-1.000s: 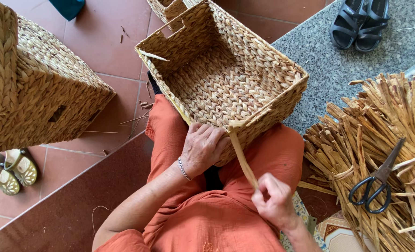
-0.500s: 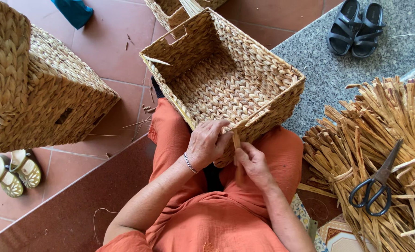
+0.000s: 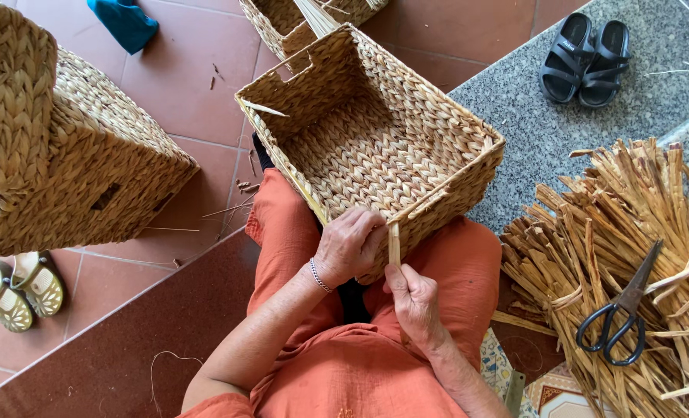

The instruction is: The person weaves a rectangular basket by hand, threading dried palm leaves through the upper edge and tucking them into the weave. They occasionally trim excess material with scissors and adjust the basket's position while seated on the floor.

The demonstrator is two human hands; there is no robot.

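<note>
1. The left hand grips the near rim of the woven basket resting on the lap.
2. The right hand pinches an upright straw strip, seemingly touching the rim.
3. Scissors lie on the straw bundle.

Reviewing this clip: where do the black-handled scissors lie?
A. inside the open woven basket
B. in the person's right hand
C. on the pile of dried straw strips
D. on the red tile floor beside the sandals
C: the scissors rest on top of the straw pile, away from both hands.
</note>
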